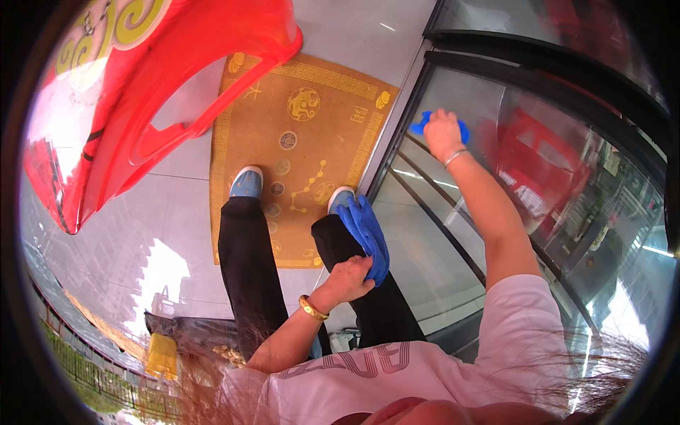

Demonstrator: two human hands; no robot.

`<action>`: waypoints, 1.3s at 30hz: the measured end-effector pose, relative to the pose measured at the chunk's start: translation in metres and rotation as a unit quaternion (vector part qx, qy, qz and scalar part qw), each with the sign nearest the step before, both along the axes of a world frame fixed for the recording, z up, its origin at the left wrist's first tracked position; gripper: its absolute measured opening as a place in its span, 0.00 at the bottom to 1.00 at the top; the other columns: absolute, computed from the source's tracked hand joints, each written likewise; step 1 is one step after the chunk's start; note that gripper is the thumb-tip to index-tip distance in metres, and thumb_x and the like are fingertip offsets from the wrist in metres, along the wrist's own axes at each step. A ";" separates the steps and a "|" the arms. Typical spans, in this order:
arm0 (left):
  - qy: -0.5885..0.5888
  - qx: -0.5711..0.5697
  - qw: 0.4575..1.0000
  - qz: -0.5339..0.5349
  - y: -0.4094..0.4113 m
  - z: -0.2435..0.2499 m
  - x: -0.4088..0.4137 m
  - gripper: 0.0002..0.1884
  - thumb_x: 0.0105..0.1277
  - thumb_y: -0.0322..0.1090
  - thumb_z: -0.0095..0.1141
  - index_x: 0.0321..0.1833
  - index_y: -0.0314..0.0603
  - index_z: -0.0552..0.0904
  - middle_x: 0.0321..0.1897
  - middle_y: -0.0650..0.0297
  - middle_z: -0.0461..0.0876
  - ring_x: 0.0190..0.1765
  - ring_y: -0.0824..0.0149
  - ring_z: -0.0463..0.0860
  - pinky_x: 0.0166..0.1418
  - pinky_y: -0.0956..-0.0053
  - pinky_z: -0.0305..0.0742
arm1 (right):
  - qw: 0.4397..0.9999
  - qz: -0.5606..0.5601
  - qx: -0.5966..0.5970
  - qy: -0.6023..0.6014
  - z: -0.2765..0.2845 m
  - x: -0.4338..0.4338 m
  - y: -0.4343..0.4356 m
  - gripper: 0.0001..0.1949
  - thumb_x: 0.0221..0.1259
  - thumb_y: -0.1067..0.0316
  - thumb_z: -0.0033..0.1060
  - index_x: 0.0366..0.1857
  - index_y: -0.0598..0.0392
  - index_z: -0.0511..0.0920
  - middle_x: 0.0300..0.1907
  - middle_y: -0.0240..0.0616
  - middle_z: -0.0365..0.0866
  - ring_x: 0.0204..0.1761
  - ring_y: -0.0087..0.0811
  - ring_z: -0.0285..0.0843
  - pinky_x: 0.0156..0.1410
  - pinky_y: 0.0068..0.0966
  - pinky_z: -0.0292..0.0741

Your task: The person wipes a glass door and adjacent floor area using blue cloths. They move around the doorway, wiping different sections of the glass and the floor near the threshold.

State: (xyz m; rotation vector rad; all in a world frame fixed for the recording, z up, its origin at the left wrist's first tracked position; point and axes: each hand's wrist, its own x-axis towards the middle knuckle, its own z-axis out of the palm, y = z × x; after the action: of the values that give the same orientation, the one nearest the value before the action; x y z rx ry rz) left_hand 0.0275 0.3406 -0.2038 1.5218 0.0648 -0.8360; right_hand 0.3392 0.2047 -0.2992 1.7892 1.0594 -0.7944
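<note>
My left hand (346, 282), with a gold bracelet at the wrist, grips a bunched blue cloth (376, 241). The cloth hangs in folds over my right trouser leg (340, 239). Out to the right, my right hand (443, 135) holds a second blue cloth (421, 126) against a glass pane (473, 90) with a dark frame. Parts of this cloth stick out on both sides of the fist, and the palm side is hidden. A thin bracelet circles the right wrist.
Both feet stand on a brown patterned floor mat (303, 154). A large red plastic object (212, 37) with a hollow frame rises at upper left. Black door rails (531, 58) cross the right side. A yellow object (162, 356) is at lower left.
</note>
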 end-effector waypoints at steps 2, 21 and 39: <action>-0.004 0.001 1.000 0.011 0.000 0.001 0.001 0.14 0.50 0.34 0.55 0.37 0.35 0.70 0.31 0.52 0.76 0.42 0.50 0.77 0.43 0.60 0.74 | 1.000 -0.015 -0.004 -0.014 0.002 0.008 0.001 0.10 0.53 0.64 0.50 0.35 0.47 0.83 0.41 0.30 0.78 0.49 0.32 0.68 0.48 0.32 0.65; -0.007 -0.024 0.999 0.031 0.007 0.000 0.003 0.13 0.50 0.34 0.55 0.36 0.35 0.71 0.31 0.50 0.76 0.41 0.50 0.77 0.44 0.60 0.73 | 0.995 0.021 -0.016 -0.097 0.003 0.022 0.008 0.12 0.56 0.64 0.49 0.41 0.49 0.81 0.45 0.34 0.75 0.50 0.33 0.67 0.49 0.36 0.64; 0.008 -0.022 0.999 -0.025 0.002 0.005 0.006 0.15 0.50 0.34 0.55 0.38 0.35 0.71 0.34 0.49 0.76 0.43 0.50 0.77 0.45 0.60 0.73 | 0.980 0.017 0.060 -0.188 0.045 0.077 0.008 0.11 0.54 0.62 0.51 0.37 0.44 0.83 0.43 0.32 0.76 0.50 0.33 0.67 0.49 0.37 0.64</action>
State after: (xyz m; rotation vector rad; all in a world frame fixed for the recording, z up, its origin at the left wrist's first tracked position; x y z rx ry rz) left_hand 0.0332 0.3428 -0.1990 1.4806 0.0209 -0.8834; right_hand 0.4164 0.2128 -0.2545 1.9215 0.8971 -0.3551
